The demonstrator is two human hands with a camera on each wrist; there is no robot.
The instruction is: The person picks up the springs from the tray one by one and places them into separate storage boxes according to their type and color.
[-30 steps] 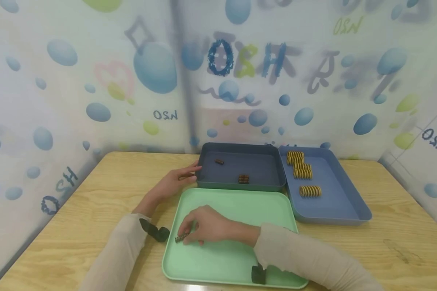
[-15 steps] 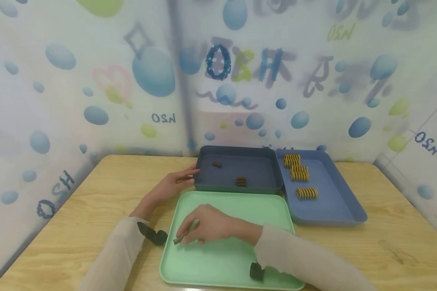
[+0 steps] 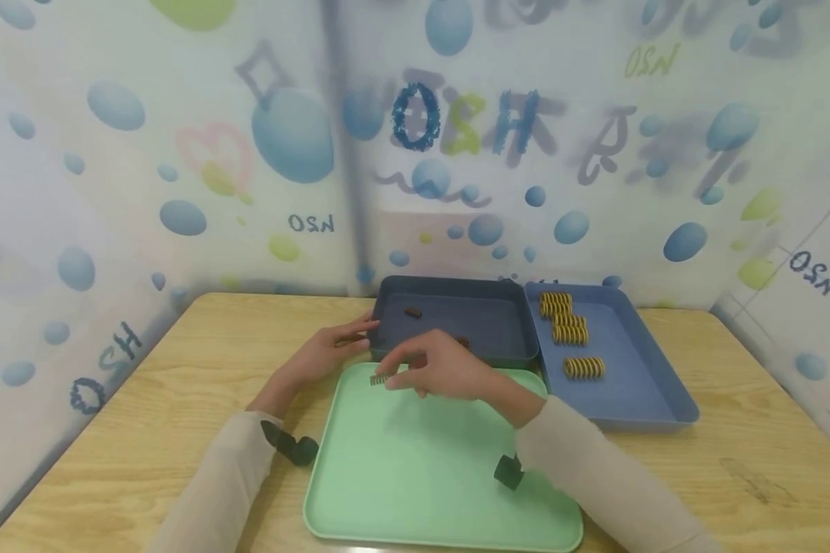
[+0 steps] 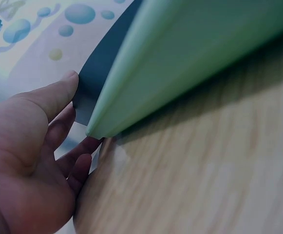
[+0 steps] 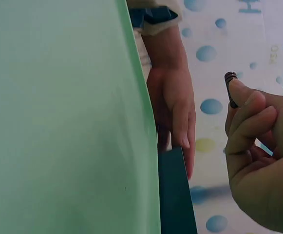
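Between thumb and fingertips, my right hand (image 3: 446,365) pinches a small dark coil spring (image 3: 379,379). It holds the spring above the far left part of the green tray (image 3: 429,468), near the dark blue tray (image 3: 466,311). In the right wrist view the spring (image 5: 231,90) sticks out past the thumb. My left hand (image 3: 323,355) touches the left side of the dark tray with its fingers extended. Inside that tray lies one dark spring (image 3: 413,312) at the back left. Other dark springs (image 3: 463,342) near its front are mostly hidden behind my right hand.
A lighter blue tray (image 3: 636,384) stands to the right of the dark one, with several yellow springs (image 3: 584,368) along its left half. All the trays rest on a wooden table (image 3: 747,453). Behind it hangs a patterned curtain (image 3: 263,261).
My right hand has lifted the dark spring from the left part of the green tray and carried it away from me, toward the dark tray. The left hand has stayed at the dark tray's side.
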